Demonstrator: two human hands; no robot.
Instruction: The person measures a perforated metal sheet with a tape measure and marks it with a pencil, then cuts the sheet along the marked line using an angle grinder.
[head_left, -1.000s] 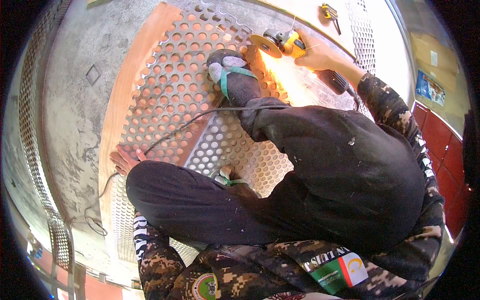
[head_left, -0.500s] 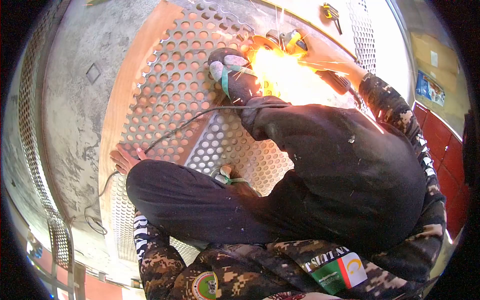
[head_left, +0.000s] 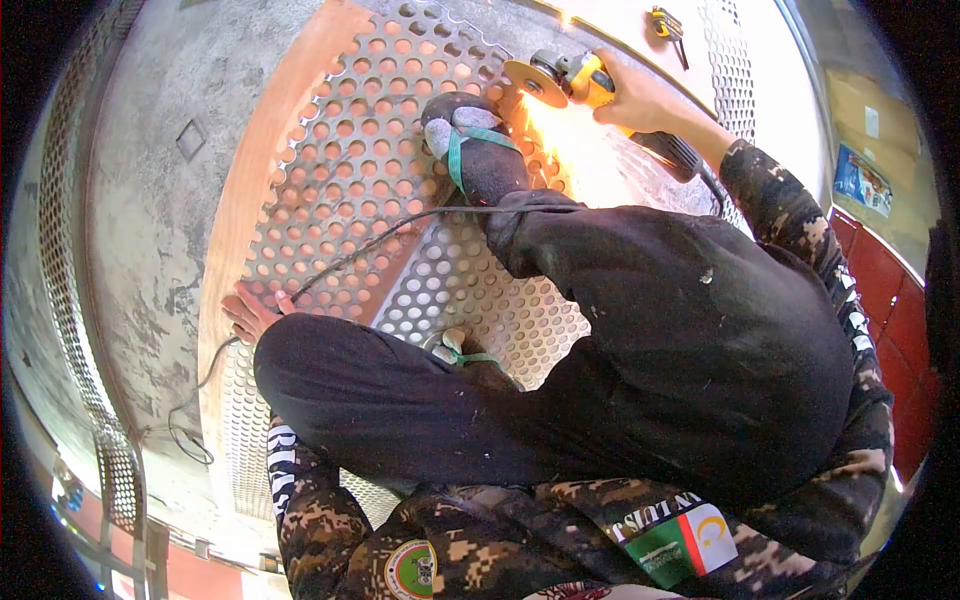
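Note:
My right hand is wrapped round a yellow and black angle grinder. Its cutting disc is at the edge of a perforated metal sheet, and sparks stream down from the disc toward my leg. At the left, my left hand lies flat with fingers apart on the sheet's edge and a wooden board, partly hidden by my knee. A dark cable runs across the sheet and passes by or under this hand.
My sandalled foot rests on the sheet close to the sparks. A yellow tape measure lies at the top right. Perforated strips stand at the far left, beside the grey concrete floor. A cardboard box is at the right.
The bright burst of sparks has shrunk to a narrower stream, so the grinder and disc show clearly. My left hand has stayed in place.

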